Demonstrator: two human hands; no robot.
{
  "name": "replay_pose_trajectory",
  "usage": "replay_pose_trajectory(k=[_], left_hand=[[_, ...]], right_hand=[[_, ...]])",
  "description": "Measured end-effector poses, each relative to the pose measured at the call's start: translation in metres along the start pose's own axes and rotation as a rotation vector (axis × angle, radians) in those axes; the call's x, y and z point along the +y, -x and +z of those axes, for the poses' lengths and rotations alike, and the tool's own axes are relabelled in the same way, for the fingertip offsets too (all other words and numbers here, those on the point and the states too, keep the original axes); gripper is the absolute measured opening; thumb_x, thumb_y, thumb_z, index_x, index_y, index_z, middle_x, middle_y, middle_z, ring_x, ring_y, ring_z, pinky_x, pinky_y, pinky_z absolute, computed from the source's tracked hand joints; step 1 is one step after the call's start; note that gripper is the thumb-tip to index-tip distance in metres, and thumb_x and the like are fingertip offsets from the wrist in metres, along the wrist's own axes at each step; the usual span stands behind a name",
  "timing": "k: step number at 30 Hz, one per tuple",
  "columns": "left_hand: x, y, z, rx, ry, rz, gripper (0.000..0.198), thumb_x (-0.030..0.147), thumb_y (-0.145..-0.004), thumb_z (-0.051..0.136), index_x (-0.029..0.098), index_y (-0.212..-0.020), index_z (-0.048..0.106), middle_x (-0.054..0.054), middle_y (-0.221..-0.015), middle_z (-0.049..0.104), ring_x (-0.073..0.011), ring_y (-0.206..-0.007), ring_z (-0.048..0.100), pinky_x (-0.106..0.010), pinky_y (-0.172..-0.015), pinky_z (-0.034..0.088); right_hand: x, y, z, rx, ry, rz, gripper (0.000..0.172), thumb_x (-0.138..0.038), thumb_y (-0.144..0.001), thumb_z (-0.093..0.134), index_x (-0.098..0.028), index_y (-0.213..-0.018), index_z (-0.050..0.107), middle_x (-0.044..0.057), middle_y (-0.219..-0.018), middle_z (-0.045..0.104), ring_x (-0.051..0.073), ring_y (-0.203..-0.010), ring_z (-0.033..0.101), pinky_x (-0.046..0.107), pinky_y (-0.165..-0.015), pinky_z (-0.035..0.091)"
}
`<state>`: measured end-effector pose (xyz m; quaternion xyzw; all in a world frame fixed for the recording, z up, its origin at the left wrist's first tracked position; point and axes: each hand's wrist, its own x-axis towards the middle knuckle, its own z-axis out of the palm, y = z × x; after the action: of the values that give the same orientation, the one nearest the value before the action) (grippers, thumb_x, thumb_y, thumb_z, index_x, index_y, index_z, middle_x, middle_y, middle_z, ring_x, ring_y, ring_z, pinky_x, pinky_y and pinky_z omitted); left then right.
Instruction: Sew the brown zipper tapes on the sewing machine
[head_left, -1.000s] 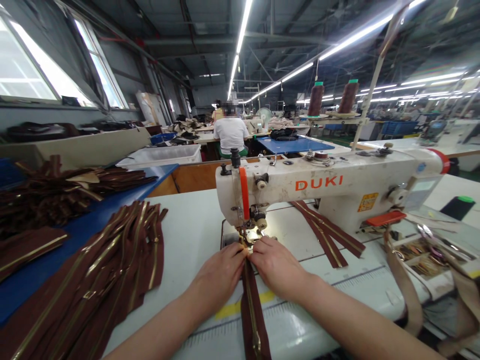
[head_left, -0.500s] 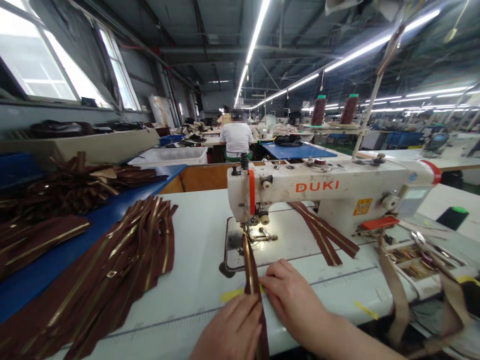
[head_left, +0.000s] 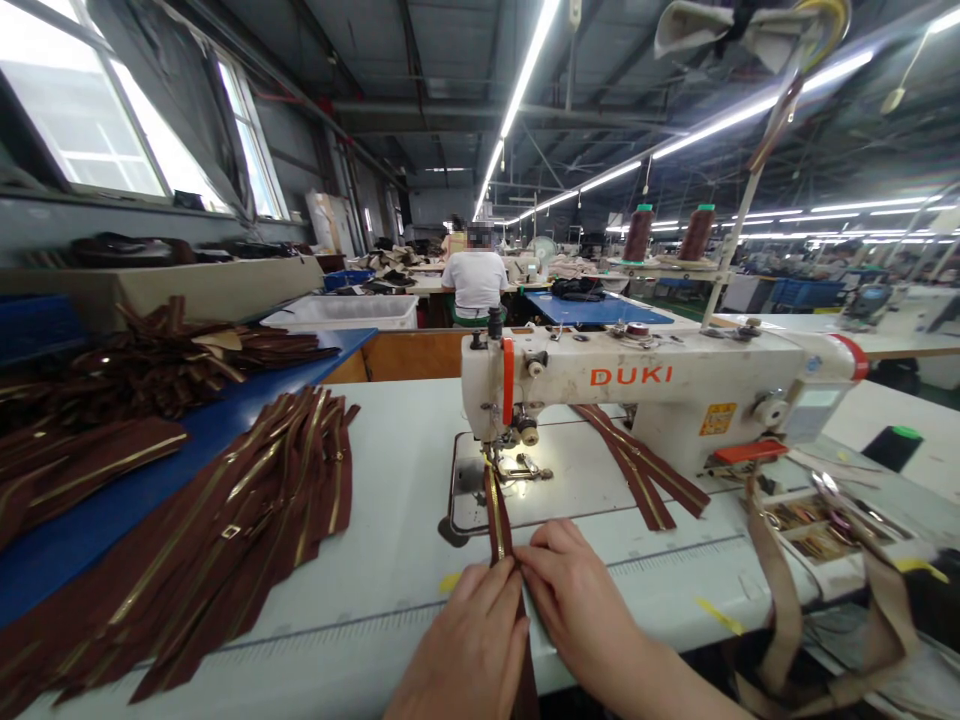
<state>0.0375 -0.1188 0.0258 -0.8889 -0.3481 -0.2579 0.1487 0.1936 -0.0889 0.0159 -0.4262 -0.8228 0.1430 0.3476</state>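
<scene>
A brown zipper tape (head_left: 499,520) with gold teeth runs from under the presser foot of the white sewing machine (head_left: 559,375) down toward me. My left hand (head_left: 472,635) is closed over the tape in front of the needle plate (head_left: 469,490), fingers on its near part. At the tape's right edge, my right hand (head_left: 574,590) pinches with thumb and forefinger, close beside the left fingertips. The fingers hide part of the tape. Two more brown zipper strips (head_left: 637,470) lie crossed under the machine arm.
A large pile of brown zippers (head_left: 247,510) covers the table's left side. More strips (head_left: 180,360) lie on the blue table beyond. On the right are a tray of small parts (head_left: 817,530) and a beige strap (head_left: 780,590). A person in white (head_left: 474,283) sits ahead.
My left hand has moved forward along the tape, so its fingertips are nearer the machine. My right hand has closed in on the tape's edge beside it. The view has shifted slightly.
</scene>
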Motion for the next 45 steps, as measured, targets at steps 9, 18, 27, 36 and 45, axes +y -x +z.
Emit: replay_pose_trajectory(k=[9,18,27,36,45], left_hand=[[-0.003,-0.001,-0.001,0.007,0.043,0.030,0.032,0.003,-0.087,0.035,0.013,-0.095,0.064,-0.011,-0.096,0.069,-0.0233,-0.092,0.063,-0.039,-0.079,0.055],[-0.006,-0.003,-0.003,0.027,0.183,-0.010,0.028,0.007,-0.090,0.035,0.013,-0.097,0.062,-0.009,-0.089,0.068,-0.0218,-0.084,0.062,-0.037,-0.076,0.054],[-0.028,0.002,-0.004,-0.012,0.356,-0.061,0.029,0.011,-0.092,0.037,0.017,-0.108,0.060,-0.007,-0.100,0.068,-0.0179,-0.090,0.063,-0.031,-0.082,0.055],[-0.060,-0.012,0.005,-0.168,0.234,0.043,0.027,0.006,-0.087,0.041,0.015,-0.106,0.060,-0.009,-0.106,0.064,-0.0221,-0.100,0.059,-0.041,-0.091,0.051],[-0.058,-0.011,0.002,-0.147,0.308,-0.005,0.029,0.008,-0.088,0.039,0.016,-0.106,0.060,-0.008,-0.105,0.063,-0.0200,-0.097,0.059,-0.037,-0.087,0.053]], right_hand=[[-0.002,-0.001,-0.001,0.001,0.024,-0.006,0.020,-0.008,-0.089,0.049,-0.017,-0.076,0.062,0.005,-0.081,0.057,0.019,-0.082,0.049,0.031,-0.072,0.043],[-0.003,-0.004,0.002,-0.098,0.211,-0.061,0.009,-0.011,-0.087,0.055,-0.015,-0.087,0.062,0.005,-0.084,0.057,0.020,-0.081,0.048,0.032,-0.071,0.042],[-0.002,-0.003,0.003,-0.177,0.418,-0.177,0.012,-0.010,-0.082,0.061,-0.014,-0.092,0.059,0.005,-0.088,0.055,0.021,-0.082,0.046,0.035,-0.069,0.042],[-0.001,-0.005,-0.004,-0.216,0.430,-0.216,0.013,-0.011,-0.085,0.056,-0.011,-0.097,0.060,0.008,-0.090,0.056,0.022,-0.084,0.046,0.036,-0.074,0.044],[0.012,-0.009,-0.024,-0.240,0.206,-0.226,0.022,-0.013,-0.092,0.042,-0.014,-0.100,0.062,0.007,-0.087,0.059,0.020,-0.086,0.049,0.031,-0.078,0.044]])
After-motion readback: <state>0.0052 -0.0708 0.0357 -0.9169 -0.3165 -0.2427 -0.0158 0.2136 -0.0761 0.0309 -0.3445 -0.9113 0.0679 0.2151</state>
